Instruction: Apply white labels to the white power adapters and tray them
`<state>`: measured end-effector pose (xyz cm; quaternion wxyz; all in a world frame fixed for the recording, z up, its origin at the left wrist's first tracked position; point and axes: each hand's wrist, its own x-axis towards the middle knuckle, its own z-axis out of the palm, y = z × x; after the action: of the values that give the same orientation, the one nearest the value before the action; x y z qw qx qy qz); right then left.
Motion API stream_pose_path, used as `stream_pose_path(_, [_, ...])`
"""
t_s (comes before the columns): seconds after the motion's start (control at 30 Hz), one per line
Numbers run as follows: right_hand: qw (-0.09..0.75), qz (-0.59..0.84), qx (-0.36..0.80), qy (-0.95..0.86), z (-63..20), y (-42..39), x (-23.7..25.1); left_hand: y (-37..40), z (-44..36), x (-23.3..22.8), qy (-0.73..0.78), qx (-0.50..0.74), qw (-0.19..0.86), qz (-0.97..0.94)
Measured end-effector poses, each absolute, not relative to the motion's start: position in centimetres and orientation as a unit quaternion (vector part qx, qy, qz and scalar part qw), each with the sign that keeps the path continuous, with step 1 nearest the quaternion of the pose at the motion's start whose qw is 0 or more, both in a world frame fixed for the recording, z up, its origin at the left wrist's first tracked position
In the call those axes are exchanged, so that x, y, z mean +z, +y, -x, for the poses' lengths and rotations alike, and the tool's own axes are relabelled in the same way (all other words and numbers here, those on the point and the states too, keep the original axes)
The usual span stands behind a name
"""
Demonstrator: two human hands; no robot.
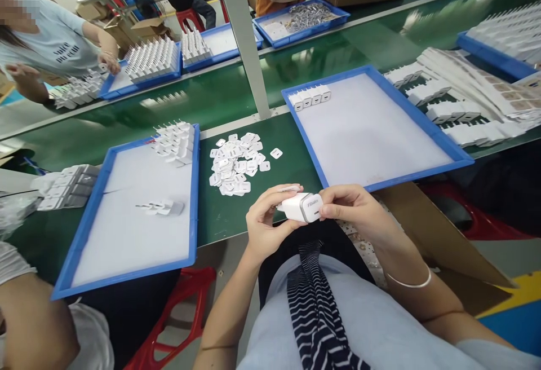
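Note:
In front of my body, my left hand is closed round a white wall charger, its printed end facing right. A small white piece also shows by the left fingertips; I cannot tell what it is. My right hand pinches the rim of the charger's end plate, which has grey print and a dark port slot. Whether the plate sits fully against the body is unclear. Beyond my hands, a pile of loose white end plates lies on the green table.
A blue-rimmed tray at right holds several chargers in its far corner. The left tray holds more chargers. A metal post rises behind the pile. Co-workers sit left and across; a cardboard box stands below right.

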<state>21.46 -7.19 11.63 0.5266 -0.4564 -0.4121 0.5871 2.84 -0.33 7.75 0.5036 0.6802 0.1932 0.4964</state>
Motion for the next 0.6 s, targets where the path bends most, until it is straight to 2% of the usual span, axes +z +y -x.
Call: stream_pose_path(0.6, [0.488,0.455,0.617,-0.418,-21.54,-6.96,12.34,-0.12,-2.5,7.84,0.168,0.493,0.508,-0.686])
